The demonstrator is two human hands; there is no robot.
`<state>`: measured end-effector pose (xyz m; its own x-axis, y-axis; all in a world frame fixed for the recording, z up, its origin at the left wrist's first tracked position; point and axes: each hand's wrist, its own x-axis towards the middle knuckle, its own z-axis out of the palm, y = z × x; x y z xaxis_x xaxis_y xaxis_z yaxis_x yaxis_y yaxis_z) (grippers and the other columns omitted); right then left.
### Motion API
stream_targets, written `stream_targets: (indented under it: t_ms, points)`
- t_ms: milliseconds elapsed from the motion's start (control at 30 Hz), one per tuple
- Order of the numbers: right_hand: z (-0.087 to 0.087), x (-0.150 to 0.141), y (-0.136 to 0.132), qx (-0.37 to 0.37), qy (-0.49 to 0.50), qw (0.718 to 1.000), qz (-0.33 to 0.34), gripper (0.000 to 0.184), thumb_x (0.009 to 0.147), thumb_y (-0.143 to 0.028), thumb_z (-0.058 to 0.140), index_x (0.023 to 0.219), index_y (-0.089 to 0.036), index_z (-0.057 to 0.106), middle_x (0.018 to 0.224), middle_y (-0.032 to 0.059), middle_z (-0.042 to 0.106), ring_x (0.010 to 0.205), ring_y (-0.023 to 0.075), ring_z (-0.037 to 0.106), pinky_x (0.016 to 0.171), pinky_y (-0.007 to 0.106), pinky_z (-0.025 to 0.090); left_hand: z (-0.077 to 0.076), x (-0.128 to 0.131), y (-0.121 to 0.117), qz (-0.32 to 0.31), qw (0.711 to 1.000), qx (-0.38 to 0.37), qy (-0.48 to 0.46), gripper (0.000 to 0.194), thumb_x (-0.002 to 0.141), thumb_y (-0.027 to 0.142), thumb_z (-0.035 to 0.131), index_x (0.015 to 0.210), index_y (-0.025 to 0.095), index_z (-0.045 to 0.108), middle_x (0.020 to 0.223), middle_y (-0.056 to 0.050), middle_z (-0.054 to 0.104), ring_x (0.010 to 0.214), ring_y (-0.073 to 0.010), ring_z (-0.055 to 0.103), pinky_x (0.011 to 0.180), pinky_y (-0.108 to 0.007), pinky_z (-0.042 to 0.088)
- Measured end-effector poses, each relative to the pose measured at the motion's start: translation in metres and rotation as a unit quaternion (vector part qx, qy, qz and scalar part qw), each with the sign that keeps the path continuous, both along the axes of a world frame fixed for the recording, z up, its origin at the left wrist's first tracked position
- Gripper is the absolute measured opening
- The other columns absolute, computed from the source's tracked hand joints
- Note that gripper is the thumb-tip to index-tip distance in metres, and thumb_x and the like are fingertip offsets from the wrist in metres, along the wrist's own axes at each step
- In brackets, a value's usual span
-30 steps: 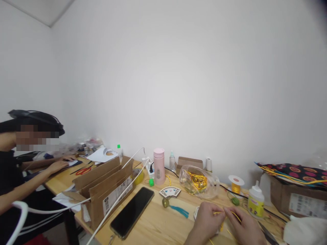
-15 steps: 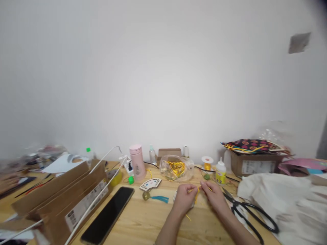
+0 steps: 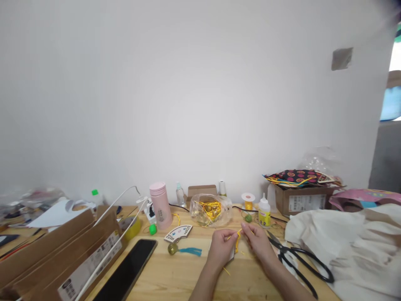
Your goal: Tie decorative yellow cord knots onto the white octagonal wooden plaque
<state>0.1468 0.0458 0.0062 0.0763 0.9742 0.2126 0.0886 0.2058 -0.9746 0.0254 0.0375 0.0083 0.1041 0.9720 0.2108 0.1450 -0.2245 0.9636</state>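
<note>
My left hand (image 3: 222,247) and my right hand (image 3: 258,241) are close together above the wooden table (image 3: 175,276), both pinching a thin yellow cord (image 3: 237,241) that loops between the fingertips and trails down to the table. A small white piece (image 3: 232,254) lies under the left hand, mostly hidden. A fan-shaped wooden piece (image 3: 178,233) and a brass bell with a teal tassel (image 3: 183,250) lie to the left of my hands.
Large black scissors (image 3: 300,263) and white cloth (image 3: 347,246) lie right of my hands. A clear bag of yellow cord (image 3: 211,210), glue bottle (image 3: 264,213), yellow spool (image 3: 248,200) and pink flask (image 3: 159,205) stand behind. A black phone (image 3: 128,271) and open cardboard box (image 3: 59,255) are left.
The view has swung right: the person at the left is out of sight, and the scissors and cloth have come in. My hands stay together on the yellow cord.
</note>
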Motion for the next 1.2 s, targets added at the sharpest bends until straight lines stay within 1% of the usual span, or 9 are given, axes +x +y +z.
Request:
stream_targets:
  t_ms: [133,267,367,533,600,767,967,1067,1200]
  points:
    - [-0.004,0.0,0.002,-0.067,0.067,0.995,0.037,0.036,0.06,-0.051,0.048,0.048,-0.017,0.046,0.035,-0.0084,0.029,0.031,0.0051,0.024,0.033,0.019,0.018,0.0,0.0,0.0,0.007,0.999,0.025,0.023,0.028,0.064,0.032,0.053,0.07,0.008,0.068,0.06,-0.007,0.065,0.053,-0.014,0.053,0.048,-0.022,0.038]
    - [-0.002,-0.001,0.0,-0.091,0.118,0.987,0.053,0.038,0.057,-0.052,0.052,0.046,-0.016,0.045,0.033,-0.009,0.028,0.03,0.0033,0.022,0.032,0.018,0.017,0.001,0.0,-0.001,0.042,0.996,0.044,0.065,0.026,0.065,0.028,0.051,0.065,0.009,0.068,0.057,-0.005,0.064,0.052,-0.014,0.053,0.047,-0.021,0.038]
    - [-0.002,0.0,0.0,-0.098,0.133,0.984,0.07,0.039,0.054,-0.052,0.055,0.047,-0.015,0.046,0.034,-0.0091,0.03,0.03,0.0023,0.023,0.032,0.017,0.017,0.001,0.0,-0.004,0.044,0.994,0.056,0.088,0.025,0.066,0.026,0.049,0.067,0.01,0.068,0.062,-0.005,0.066,0.056,-0.0156,0.054,0.05,-0.022,0.039]
    - [-0.005,-0.001,0.0,-0.109,0.129,0.973,0.158,0.041,0.053,-0.052,0.058,0.046,-0.014,0.044,0.032,-0.01,0.027,0.03,0.0012,0.021,0.032,0.016,0.014,0.0,0.0,-0.007,0.03,0.996,0.049,0.074,0.028,0.068,0.03,0.048,0.076,0.012,0.068,0.066,-0.006,0.068,0.058,-0.0159,0.056,0.051,-0.023,0.041]
    - [-0.004,-0.002,-0.002,-0.117,0.134,0.968,0.175,0.039,0.051,-0.051,0.06,0.048,-0.014,0.045,0.033,-0.0106,0.025,0.03,0.0009,0.02,0.033,0.016,0.012,0.002,0.0,-0.008,0.033,0.997,0.046,0.061,0.028,0.068,0.03,0.048,0.076,0.012,0.068,0.068,-0.006,0.068,0.06,-0.0165,0.056,0.053,-0.023,0.042]
    - [0.001,0.0,-0.007,-0.145,0.166,0.964,0.147,0.036,0.049,-0.046,0.064,0.059,-0.014,0.049,0.039,-0.012,0.02,0.033,-0.0006,0.013,0.033,0.015,0.006,0.005,-0.001,-0.008,0.067,0.997,0.022,0.036,0.025,0.065,0.027,0.051,0.07,0.009,0.068,0.068,-0.008,0.068,0.061,-0.0175,0.057,0.053,-0.024,0.043]
    - [-0.003,0.002,-0.007,-0.184,0.212,0.948,0.149,0.032,0.054,-0.041,0.061,0.067,-0.015,0.049,0.042,-0.0136,0.013,0.032,-0.0008,0.009,0.033,0.013,0.005,0.001,0.0,-0.006,0.099,0.995,0.004,0.017,0.025,0.062,0.026,0.054,0.074,0.008,0.067,0.069,-0.008,0.067,0.061,-0.0157,0.056,0.054,-0.022,0.043]
    - [-0.004,0.001,-0.009,-0.18,0.231,0.946,0.141,0.025,0.056,-0.036,0.06,0.061,-0.016,0.046,0.041,-0.0134,0.013,0.031,-0.001,0.01,0.032,0.012,0.005,-0.002,0.0,-0.006,0.09,0.995,-0.01,0.04,0.026,0.062,0.028,0.054,0.076,0.011,0.068,0.07,-0.007,0.067,0.061,-0.0155,0.056,0.053,-0.022,0.043]
    - [-0.006,0.0,-0.01,-0.172,0.255,0.943,0.132,0.027,0.055,-0.033,0.061,0.054,-0.017,0.039,0.039,-0.0134,0.016,0.031,-0.0014,0.01,0.031,0.012,0.007,-0.007,0.001,-0.007,0.08,0.991,-0.018,0.102,0.027,0.062,0.032,0.052,0.073,0.013,0.069,0.064,-0.006,0.067,0.056,-0.0161,0.055,0.049,-0.023,0.041]
